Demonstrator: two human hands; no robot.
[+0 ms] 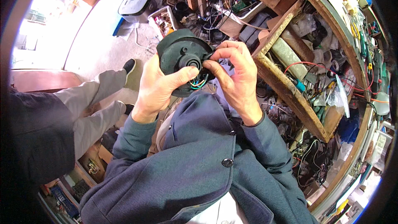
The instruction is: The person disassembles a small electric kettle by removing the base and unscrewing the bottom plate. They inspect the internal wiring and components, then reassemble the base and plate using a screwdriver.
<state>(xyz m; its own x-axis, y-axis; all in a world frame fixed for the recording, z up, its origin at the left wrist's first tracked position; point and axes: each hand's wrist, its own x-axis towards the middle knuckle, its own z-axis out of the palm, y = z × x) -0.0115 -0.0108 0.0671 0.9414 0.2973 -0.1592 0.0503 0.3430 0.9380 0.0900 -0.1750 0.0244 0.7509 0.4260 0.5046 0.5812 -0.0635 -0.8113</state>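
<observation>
A round black plastic housing (174,50) with a raised rim is held up in front of my chest. At its centre is a ringed hub, and several thin coloured wires (200,84) show in an opening below that. My left hand (159,85) grips the housing from the left, thumb pressed near the hub and the other fingers hidden behind. On the right side, my right hand (235,68) pinches a small black part at the housing's edge between thumb and fingers. What exactly that part is cannot be made out.
An open wooden drawer (290,95) full of tools and wires juts out at right. Tangled cables (222,12) and boxes lie ahead. A dark bin (134,6) stands on the floor farther off. At left, another person in grey trousers (89,95) is close by.
</observation>
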